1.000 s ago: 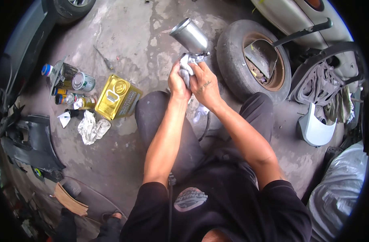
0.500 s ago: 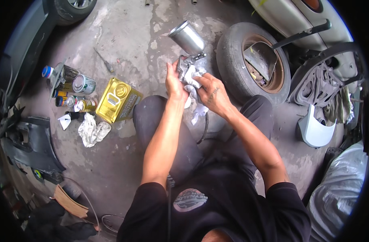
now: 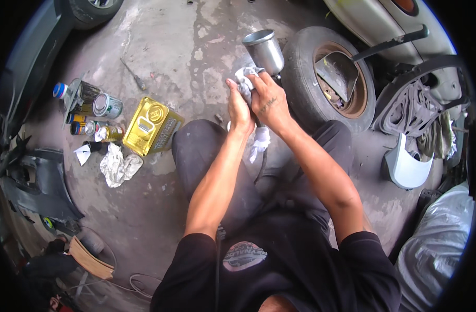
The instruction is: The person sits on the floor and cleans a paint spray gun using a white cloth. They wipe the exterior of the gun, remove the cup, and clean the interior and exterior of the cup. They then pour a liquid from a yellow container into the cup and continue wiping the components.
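Well, nearest the camera is the dark shirt (image 3: 300,260), its lower edge cut off by the frame, and beyond it the dark trousers (image 3: 199,143) over bent knees. Between the knees hangs a thin white cloth (image 3: 260,141) with a dark hose (image 3: 263,165) beside it; what the cloth hangs from is hidden. Farther out the two hands nearly meet. The right hand (image 3: 269,103) is clamped on a crumpled grey-white rag (image 3: 245,82). The left hand (image 3: 240,112) has its thumb raised beside that rag; its fingers are covered, so I cannot tell what they close on. Just past the hands, a metal cup (image 3: 265,54) tilts with its rim up; its base and whatever it joins are mostly masked by rag and fingers.

To the left on the floor (image 3: 165,57) stands a gold can (image 3: 150,125), with a crumpled white cloth (image 3: 117,166) near it and a cluster of small tins (image 3: 108,105) partly overlapping one another. To the right lies a worn tyre (image 3: 300,78), something flat sitting inside its rusty rim. At lower left a second person (image 3: 50,262) is too dim to read clearly. Farthest away, a vehicle wheel (image 3: 100,4) and a pale car body (image 3: 376,26) are cropped by the top edge.
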`<state>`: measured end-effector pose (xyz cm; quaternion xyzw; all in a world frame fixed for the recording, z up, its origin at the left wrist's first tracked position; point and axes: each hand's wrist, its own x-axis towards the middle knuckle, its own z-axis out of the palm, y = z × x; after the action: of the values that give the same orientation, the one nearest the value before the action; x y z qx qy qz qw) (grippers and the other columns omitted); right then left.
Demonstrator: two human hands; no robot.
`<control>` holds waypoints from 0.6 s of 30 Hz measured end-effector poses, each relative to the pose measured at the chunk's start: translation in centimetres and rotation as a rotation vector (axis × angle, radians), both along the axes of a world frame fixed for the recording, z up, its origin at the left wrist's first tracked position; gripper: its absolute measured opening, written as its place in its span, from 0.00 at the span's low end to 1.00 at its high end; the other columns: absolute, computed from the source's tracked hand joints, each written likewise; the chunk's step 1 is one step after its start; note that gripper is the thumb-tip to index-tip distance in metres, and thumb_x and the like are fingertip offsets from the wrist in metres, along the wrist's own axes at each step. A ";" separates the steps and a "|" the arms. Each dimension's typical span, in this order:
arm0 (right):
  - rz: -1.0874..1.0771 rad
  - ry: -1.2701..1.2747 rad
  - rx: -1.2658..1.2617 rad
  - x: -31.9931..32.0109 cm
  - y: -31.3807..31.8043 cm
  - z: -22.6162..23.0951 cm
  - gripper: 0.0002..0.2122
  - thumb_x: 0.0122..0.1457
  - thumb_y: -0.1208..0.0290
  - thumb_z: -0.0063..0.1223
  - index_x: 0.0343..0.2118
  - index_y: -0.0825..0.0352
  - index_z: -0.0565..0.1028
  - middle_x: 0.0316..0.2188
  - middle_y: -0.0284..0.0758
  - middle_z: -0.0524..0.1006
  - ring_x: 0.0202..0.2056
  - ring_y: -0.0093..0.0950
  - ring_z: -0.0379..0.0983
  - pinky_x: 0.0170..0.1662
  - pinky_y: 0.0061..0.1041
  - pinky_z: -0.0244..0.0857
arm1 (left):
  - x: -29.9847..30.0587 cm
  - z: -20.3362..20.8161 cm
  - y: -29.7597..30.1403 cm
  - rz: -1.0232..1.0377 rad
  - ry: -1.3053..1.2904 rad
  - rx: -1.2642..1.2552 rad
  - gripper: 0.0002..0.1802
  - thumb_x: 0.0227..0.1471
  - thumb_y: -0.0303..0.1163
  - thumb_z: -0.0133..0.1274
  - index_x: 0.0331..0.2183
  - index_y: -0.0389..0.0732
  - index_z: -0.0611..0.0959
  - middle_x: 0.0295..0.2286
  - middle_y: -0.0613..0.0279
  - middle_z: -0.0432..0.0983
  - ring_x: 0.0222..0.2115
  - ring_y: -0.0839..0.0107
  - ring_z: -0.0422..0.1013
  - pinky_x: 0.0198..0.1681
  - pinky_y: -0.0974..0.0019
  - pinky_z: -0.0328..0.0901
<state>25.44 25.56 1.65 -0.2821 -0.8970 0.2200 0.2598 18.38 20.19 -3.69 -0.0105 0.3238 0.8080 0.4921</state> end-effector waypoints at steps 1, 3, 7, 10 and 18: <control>-0.043 0.014 0.045 -0.4 0.7 -0.3 0.18 0.54 0.84 0.49 0.48 0.70 0.75 0.36 0.47 0.76 0.39 0.51 0.77 0.42 0.43 0.72 | 0.4 0.3 0.0 0.010 0.044 0.008 0.40 0.71 0.62 0.28 0.60 0.36 0.71 0.57 0.54 0.71 0.58 0.62 0.68 0.63 0.56 0.63; -0.080 0.104 0.025 0.2 0.0 -1.2 0.18 0.53 0.84 0.49 0.48 0.71 0.75 0.35 0.47 0.75 0.38 0.51 0.76 0.42 0.44 0.71 | 0.2 -0.9 -0.2 -0.028 0.114 0.040 0.41 0.71 0.62 0.27 0.61 0.35 0.71 0.57 0.53 0.70 0.59 0.61 0.67 0.64 0.55 0.62; -0.032 0.024 -0.250 4.9 0.0 -1.4 0.14 0.58 0.80 0.54 0.48 0.71 0.78 0.38 0.47 0.80 0.39 0.43 0.81 0.44 0.38 0.72 | -0.1 0.0 0.1 0.012 0.199 0.059 0.46 0.70 0.65 0.25 0.63 0.32 0.69 0.56 0.53 0.73 0.57 0.64 0.69 0.63 0.58 0.62; -0.263 0.280 -0.642 6.0 0.2 -0.3 0.12 0.65 0.71 0.56 0.47 0.72 0.81 0.35 0.39 0.85 0.35 0.24 0.82 0.40 0.25 0.74 | 0.2 1.0 0.2 0.011 0.308 0.061 0.49 0.69 0.67 0.24 0.64 0.30 0.68 0.55 0.53 0.74 0.56 0.65 0.69 0.64 0.61 0.60; -0.358 0.030 -0.467 2.3 0.6 0.6 0.20 0.57 0.65 0.63 0.47 0.75 0.75 0.39 0.56 0.81 0.42 0.49 0.80 0.45 0.41 0.71 | 2.7 -0.6 -0.2 -0.154 0.438 0.110 0.46 0.70 0.66 0.27 0.69 0.36 0.61 0.60 0.56 0.66 0.60 0.66 0.64 0.65 0.61 0.58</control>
<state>27.76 26.20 2.24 -0.4849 -0.7540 0.3752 0.2357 21.12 19.98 -4.24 0.2165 0.3781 0.7675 0.4703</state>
